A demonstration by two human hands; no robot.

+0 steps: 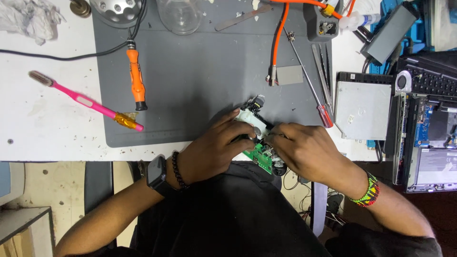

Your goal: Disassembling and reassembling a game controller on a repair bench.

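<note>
Green circuit board gripped by left hand; right hand seemingly pinches its edge.

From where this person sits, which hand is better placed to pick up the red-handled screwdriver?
The right hand, probably. The red-handled screwdriver lies on the mat just beyond it, handle nearest, while the left hand grips the circuit board assembly on the far side.

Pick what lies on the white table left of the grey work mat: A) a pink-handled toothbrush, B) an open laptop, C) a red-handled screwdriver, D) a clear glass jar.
A: the pink-handled toothbrush lies on the bare white table left of the grey work mat; the red-handled screwdriver lies at the mat's right side, and the clear glass jar stands on the mat's top edge.
</note>
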